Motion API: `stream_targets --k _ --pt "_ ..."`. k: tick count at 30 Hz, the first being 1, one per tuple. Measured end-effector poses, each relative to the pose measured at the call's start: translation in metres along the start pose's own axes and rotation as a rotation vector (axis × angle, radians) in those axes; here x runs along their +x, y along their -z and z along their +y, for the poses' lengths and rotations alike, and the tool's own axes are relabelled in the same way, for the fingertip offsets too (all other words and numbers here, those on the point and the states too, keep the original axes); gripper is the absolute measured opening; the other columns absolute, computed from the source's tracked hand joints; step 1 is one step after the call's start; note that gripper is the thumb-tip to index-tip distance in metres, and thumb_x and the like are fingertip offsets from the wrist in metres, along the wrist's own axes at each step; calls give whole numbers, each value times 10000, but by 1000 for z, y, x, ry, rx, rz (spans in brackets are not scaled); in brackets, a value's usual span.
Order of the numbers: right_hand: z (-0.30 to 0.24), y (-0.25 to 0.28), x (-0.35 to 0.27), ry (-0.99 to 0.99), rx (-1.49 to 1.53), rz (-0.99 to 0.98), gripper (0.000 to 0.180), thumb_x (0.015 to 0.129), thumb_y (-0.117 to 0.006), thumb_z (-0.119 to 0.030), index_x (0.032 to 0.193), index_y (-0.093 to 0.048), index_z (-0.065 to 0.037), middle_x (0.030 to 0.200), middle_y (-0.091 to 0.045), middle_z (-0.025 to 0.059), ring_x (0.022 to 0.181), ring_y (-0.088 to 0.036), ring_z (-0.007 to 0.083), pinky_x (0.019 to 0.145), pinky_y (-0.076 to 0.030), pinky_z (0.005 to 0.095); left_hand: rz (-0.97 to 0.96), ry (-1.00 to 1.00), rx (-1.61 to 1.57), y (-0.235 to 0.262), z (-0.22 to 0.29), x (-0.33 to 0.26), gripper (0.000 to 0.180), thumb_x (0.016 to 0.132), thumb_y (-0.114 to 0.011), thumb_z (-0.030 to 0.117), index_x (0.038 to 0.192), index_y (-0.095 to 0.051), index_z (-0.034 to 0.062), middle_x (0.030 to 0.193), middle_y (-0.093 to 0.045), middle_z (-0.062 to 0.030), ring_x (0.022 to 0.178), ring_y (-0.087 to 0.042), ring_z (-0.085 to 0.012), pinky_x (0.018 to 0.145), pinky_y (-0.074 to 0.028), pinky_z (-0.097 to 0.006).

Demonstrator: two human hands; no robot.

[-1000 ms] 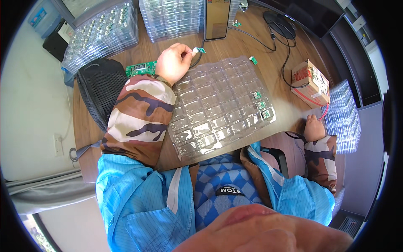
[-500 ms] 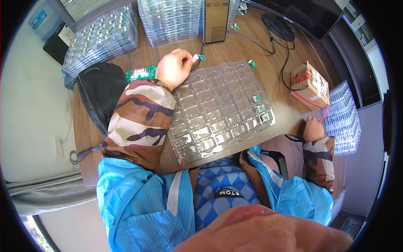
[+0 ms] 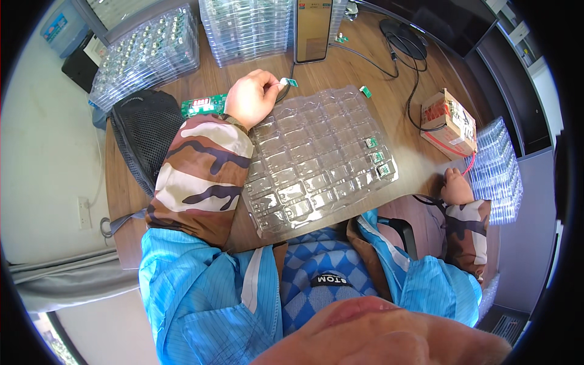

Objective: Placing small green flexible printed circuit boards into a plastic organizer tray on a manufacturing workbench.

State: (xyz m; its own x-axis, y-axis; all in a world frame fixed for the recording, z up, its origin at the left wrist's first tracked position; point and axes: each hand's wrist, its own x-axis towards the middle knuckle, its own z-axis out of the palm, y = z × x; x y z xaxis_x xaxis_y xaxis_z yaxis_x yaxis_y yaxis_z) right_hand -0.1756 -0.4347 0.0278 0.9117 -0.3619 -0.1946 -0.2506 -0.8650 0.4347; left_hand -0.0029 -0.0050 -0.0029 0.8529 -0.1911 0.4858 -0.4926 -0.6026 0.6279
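Observation:
My left hand [image 3: 250,99] is closed in a pinch on a small green circuit board [image 3: 292,83] with a white part at its near end. It is held above the far left corner of a clear plastic tray [image 3: 304,155] with rows of pockets. Three small green boards [image 3: 378,156] sit in the pockets on the tray's right side. Beside my left wrist lies a larger green circuit board [image 3: 204,105] with a red-and-white display. My right hand [image 3: 457,186] is closed at the desk's right, by a pink wire [image 3: 469,164]; its fingertips are hidden.
A cardboard box [image 3: 449,125] with a black cable stands at the right, next to stacked clear trays [image 3: 496,173]. More stacks [image 3: 246,30] and a phone [image 3: 312,31] stand at the back. A black mesh bag [image 3: 146,131] is left. One loose board [image 3: 365,92] lies beyond the tray.
My right forearm and hand have shifted slightly to the right. My left hand and the small board in it have stayed almost still.

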Motion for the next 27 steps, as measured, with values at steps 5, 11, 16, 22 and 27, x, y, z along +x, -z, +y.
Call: stream_targets --k 5,11,16,22,27 --pt "1 -3 -4 34 71 -9 182 787 -444 -44 965 -471 -16 1035 -505 172 902 -577 367 759 -484 428 -1 -4 -8 0 -3 1 169 767 -626 220 728 -611 57 757 -592 -104 685 -578 -297 601 -449 -374" --pt "-5 -1 -6 10 52 10 173 814 -399 -66 961 -473 -15 1043 -506 160 877 -583 364 749 -488 421 -8 8 -1 1 -2 0 172 767 -626 224 729 -612 57 759 -593 -100 688 -578 -298 602 -450 -375" --pt "-6 18 -18 22 31 98 210 791 -490 -94 979 -475 -2 1039 -510 177 839 -592 359 720 -494 415 -4 -20 3 1 -1 1 166 765 -630 221 732 -613 59 760 -592 -103 689 -578 -300 600 -449 -377" --pt "-79 117 -5 340 238 694 180 780 -585 -159 908 -551 -37 919 -589 101 764 -608 277 648 -491 355 1 5 13 3 0 -1 146 760 -635 202 721 -607 65 747 -586 -105 682 -577 -303 593 -447 -376" --pt "-160 141 70 878 487 887 392 820 -571 -177 1151 -451 -4 1326 -347 188 1243 -309 347 1000 -319 386 -12 -27 -19 -1 6 1 133 759 -634 180 713 -591 62 731 -576 -109 654 -571 -305 565 -439 -381"
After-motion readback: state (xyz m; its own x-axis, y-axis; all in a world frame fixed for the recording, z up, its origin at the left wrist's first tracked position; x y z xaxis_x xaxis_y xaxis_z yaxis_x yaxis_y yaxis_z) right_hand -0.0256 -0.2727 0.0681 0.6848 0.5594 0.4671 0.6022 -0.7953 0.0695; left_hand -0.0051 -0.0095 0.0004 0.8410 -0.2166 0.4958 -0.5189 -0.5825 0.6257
